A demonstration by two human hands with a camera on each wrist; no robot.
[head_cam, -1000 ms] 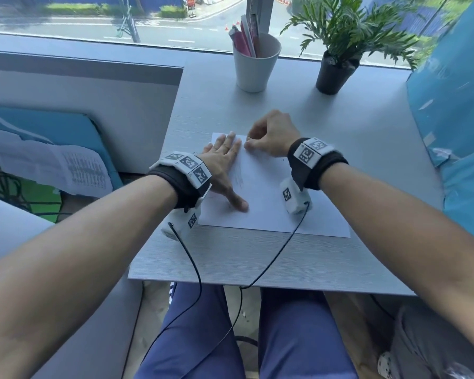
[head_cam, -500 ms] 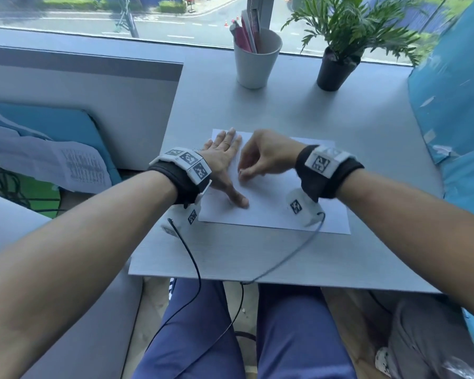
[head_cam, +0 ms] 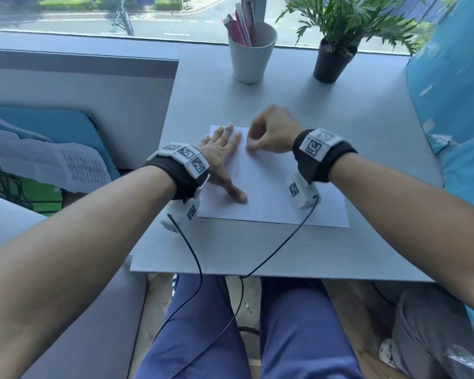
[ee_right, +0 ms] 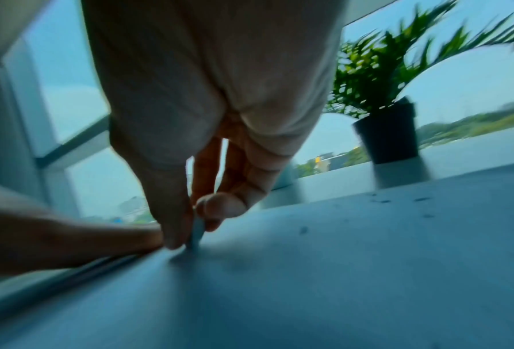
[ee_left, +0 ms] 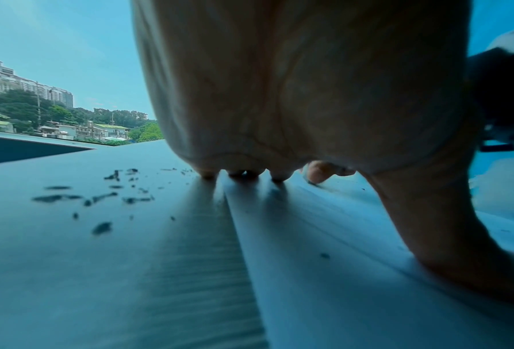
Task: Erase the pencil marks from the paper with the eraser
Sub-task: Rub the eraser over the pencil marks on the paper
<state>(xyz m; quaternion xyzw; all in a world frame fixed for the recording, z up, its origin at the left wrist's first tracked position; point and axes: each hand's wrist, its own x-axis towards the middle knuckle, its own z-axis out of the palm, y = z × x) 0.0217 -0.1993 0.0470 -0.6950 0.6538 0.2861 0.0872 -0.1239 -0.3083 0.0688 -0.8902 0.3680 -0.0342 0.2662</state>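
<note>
A white sheet of paper (head_cam: 271,195) lies on the grey table (head_cam: 257,247), with faint pencil marks (head_cam: 234,170) near its left side. My left hand (head_cam: 220,157) lies flat, fingers spread, pressing the paper's left edge; its thumb (head_cam: 237,196) points toward me. My right hand (head_cam: 268,135) is curled at the paper's far left part, just right of the left fingers. In the right wrist view its thumb and fingers pinch a small thin eraser (ee_right: 196,233) whose lower end touches the paper (ee_right: 309,271). The eraser is hidden in the head view.
A white cup (head_cam: 251,50) with pens and a potted plant (head_cam: 333,60) stand at the table's far edge by the window. Dark eraser crumbs (ee_left: 100,196) lie on the table left of the paper. Cables hang off the front edge. Blue cushions lie at both sides.
My right hand slid toward me over the marks half a second ago and has now moved back to the far part of the paper. The left hand stays pressed in place.
</note>
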